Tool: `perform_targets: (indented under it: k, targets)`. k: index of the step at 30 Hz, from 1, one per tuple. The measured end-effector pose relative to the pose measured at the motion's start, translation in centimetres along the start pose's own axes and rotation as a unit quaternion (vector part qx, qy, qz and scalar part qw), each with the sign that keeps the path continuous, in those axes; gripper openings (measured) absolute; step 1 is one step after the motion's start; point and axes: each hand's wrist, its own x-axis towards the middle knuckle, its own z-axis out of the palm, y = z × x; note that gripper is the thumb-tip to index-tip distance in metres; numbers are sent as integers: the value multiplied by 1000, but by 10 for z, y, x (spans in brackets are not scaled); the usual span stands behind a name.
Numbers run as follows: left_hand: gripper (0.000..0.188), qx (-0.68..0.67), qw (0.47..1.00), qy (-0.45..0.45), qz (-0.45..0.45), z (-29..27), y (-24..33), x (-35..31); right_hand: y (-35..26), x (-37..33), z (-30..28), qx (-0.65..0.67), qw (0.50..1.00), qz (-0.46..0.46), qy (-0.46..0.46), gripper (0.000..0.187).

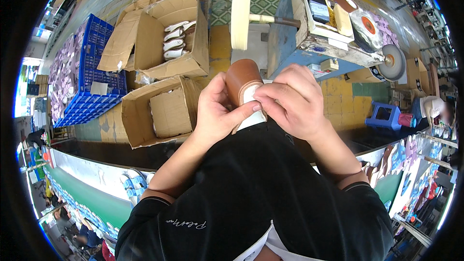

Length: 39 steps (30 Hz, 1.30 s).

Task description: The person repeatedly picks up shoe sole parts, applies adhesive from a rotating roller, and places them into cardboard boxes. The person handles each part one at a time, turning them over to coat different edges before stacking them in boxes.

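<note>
In front of my chest is a brown slipper (243, 73) with a pale insole, its brown upper pointing away from me. My left hand (212, 111) is closed round its left side, with the thumb lying across the insole. From the right, my right hand (296, 100) bends over the slipper's opening. Its thumb and fingers are pinched together at the insole's edge; whatever lies between them, if anything, is too small to make out.
Ahead, a white buffing wheel (240, 17) sticks out from a blue machine (286, 34), with a grey wheel (391, 63) at its right. Left are a cardboard box (145, 43) of white-soled shoes, an opened carton (137, 116) and a blue crate (99, 50). A blue stool (384, 115) stands right.
</note>
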Motion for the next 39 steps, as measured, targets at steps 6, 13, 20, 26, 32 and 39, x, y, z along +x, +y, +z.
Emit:
perform_targets:
  k: [6, 13, 20, 26, 32, 39]
  targets:
    - [57, -18, 998, -55, -25, -10, 4, 1, -7, -11, 11, 218, 950, 213, 63, 36]
    - [53, 4, 996, -44, -78, -10, 1, 3, -9, -20, 14, 375, 856, 349, 70, 29]
    - [51, 3, 995, -37, -98, -7, -1, 4, -5, -31, 19, 216, 926, 290, 106, 22]
    - [48, 0, 999, 10, -42, -3, -7, 0, -9, -27, 14, 199, 954, 226, 1, 55]
    - [44, 258, 944, -22, 205, -12, -11, 12, -3, -29, 17, 224, 957, 186, -5, 67]
    - [40, 237, 950, -17, 205, -8, -12, 9, 5, -36, 16, 96, 990, 101, -27, 62]
